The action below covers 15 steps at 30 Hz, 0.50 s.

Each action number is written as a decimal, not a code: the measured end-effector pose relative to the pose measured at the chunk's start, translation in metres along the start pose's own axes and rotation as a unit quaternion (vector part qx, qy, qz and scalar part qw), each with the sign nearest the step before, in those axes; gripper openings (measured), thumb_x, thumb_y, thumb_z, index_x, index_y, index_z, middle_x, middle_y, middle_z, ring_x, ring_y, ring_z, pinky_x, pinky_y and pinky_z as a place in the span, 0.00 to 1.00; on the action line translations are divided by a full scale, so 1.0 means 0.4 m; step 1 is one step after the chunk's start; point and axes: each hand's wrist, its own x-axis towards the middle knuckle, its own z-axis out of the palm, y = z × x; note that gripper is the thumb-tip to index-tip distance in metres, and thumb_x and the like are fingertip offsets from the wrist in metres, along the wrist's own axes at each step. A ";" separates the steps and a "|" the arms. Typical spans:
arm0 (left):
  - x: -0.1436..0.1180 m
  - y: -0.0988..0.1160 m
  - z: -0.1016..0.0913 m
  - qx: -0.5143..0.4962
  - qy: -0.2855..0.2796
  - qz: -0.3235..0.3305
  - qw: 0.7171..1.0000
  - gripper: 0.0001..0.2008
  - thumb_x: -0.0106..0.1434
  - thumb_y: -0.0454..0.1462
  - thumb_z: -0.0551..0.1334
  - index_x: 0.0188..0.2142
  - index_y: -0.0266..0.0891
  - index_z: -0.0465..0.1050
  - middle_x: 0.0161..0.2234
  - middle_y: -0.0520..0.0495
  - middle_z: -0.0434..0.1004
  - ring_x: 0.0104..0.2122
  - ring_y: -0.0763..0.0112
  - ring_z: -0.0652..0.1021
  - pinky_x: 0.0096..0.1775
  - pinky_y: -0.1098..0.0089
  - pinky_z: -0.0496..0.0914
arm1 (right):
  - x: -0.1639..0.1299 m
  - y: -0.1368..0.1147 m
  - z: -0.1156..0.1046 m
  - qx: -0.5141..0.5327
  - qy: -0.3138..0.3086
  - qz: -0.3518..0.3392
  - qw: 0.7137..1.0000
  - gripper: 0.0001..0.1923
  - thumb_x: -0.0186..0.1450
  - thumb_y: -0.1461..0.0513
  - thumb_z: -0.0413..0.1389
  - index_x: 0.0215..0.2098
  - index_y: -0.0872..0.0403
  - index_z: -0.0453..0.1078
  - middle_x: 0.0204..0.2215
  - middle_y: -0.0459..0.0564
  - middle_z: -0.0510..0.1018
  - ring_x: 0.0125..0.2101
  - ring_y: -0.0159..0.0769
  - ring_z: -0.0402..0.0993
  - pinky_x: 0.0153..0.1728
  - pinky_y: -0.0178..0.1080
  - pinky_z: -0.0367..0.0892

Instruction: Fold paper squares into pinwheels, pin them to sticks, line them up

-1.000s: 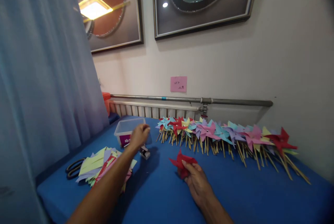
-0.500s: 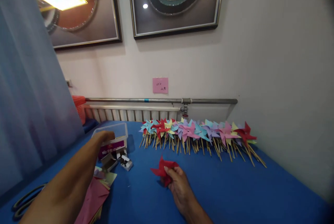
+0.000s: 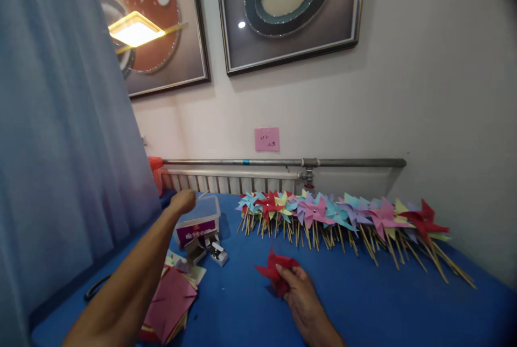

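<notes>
My right hand rests on the blue table and pinches a folded red paper pinwheel head at its near edge. My left hand is stretched out over the far left corner of a clear plastic box with a purple label. Its fingers are closed, and a thin pale stick pokes out of the fist towards the right.
A long row of finished coloured pinwheels on sticks lies along the wall. Near my left arm are a stack of coloured paper squares, small open cartons and scissor handles. A curtain hangs at left, with an orange basket beyond it.
My left hand went from open and reaching above the box to a closed fist at its far corner. The right hand stayed holding the red pinwheel head. The camera swung.
</notes>
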 end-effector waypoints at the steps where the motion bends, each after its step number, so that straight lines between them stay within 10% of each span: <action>1: -0.019 0.008 0.000 -0.005 -0.015 0.015 1.000 0.06 0.55 0.32 0.64 0.23 0.37 0.70 0.21 0.49 0.71 0.34 0.64 0.77 0.42 0.67 0.68 | 0.005 0.002 -0.002 -0.006 0.000 -0.008 1.000 0.16 0.48 0.55 0.74 0.27 0.52 0.75 0.22 0.46 0.80 0.22 0.36 0.74 0.26 0.37 0.68; 9: -0.328 0.029 0.249 -0.355 -0.148 0.048 0.922 0.06 0.52 0.40 0.61 0.28 0.41 0.68 0.18 0.57 0.66 0.16 0.78 0.61 0.21 0.75 0.54 | 0.009 -0.021 -0.012 -0.025 0.023 -0.053 0.998 0.17 0.45 0.54 0.74 0.25 0.52 0.75 0.18 0.44 0.79 0.19 0.33 0.71 0.21 0.35 0.64; 15: -0.390 0.014 0.318 -0.409 -0.188 0.014 0.893 0.14 0.55 0.47 0.63 0.32 0.38 0.72 0.17 0.56 0.68 0.14 0.79 0.59 0.19 0.75 0.50 | 0.008 -0.028 -0.012 -0.033 0.023 -0.058 0.998 0.15 0.48 0.55 0.73 0.23 0.52 0.74 0.18 0.44 0.79 0.20 0.34 0.73 0.24 0.36 0.66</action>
